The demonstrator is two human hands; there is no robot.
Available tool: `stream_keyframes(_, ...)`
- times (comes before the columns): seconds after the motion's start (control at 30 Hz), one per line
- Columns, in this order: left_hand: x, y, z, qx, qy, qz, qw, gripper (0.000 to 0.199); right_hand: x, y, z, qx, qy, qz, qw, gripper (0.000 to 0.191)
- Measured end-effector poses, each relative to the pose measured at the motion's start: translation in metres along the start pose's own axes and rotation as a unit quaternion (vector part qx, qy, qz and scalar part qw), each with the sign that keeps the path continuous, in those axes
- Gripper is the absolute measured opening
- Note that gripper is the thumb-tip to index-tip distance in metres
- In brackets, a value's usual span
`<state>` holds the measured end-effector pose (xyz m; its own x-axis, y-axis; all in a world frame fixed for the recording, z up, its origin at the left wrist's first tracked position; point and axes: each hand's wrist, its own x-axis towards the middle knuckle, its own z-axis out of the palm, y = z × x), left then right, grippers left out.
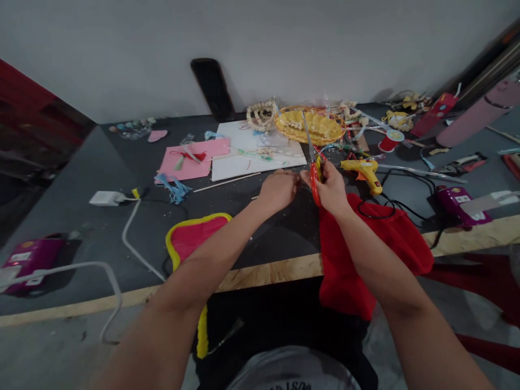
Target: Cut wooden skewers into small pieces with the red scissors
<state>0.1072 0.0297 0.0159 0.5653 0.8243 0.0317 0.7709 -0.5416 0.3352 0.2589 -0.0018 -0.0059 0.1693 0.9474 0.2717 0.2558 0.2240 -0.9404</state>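
Note:
My right hand [331, 188] grips the red-handled scissors [314, 183], whose blades point up and away over a yellow woven basket [311, 125]. Beside it, my left hand [281, 189] is closed, its fingertips pinched near the scissor handles; what they hold is too small to make out. Under my right forearm lies a red cloth piece [390, 233] that hangs over the table edge. A pink piece with a yellow fuzzy border [195, 234] lies by my left forearm. Right of the scissors rests a yellow glue gun [364, 172].
A dark phone [213, 88] leans on the wall. White board [231, 162], pink paper [173, 165] and blue tassels [174, 188] lie behind my hands. Purple boxes [34, 262] with white cables sit left and right. A red thread spool [390, 141] and pink bottle [471, 122] stand right.

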Motion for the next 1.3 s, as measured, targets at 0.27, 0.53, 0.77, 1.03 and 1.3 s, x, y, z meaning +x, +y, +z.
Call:
stream_keyframes(0.27, -0.041, -0.044, -0.032, -0.424, 0.158, -0.163, 0.877, 0.020, -0.011, -0.010, 0.004, -0.069, -0.027, 0.003, 0.997, 0.039)
stream_keyframes(0.53, -0.057, -0.049, -0.020, -0.655, 0.153, -0.172, 0.720, 0.024, -0.023, -0.013, 0.009, -0.262, -0.165, -0.075, 0.948, 0.040)
stream_keyframes(0.77, -0.059, -0.050, -0.011, -0.655, 0.155, -0.159, 0.722, 0.026, -0.029, -0.014, 0.014, -0.340, -0.186, -0.121, 0.914, 0.039)
stream_keyframes(1.03, -0.059, -0.049, -0.009, -0.744, 0.128, -0.120, 0.645, 0.037, -0.031, -0.015, 0.015, -0.351, -0.184, -0.118, 0.911, 0.044)
stream_keyframes(1.3, -0.059, -0.048, -0.006, -0.756, 0.155, -0.105, 0.627, 0.042, -0.032, -0.015, 0.018, -0.377, -0.193, -0.129, 0.897, 0.047)
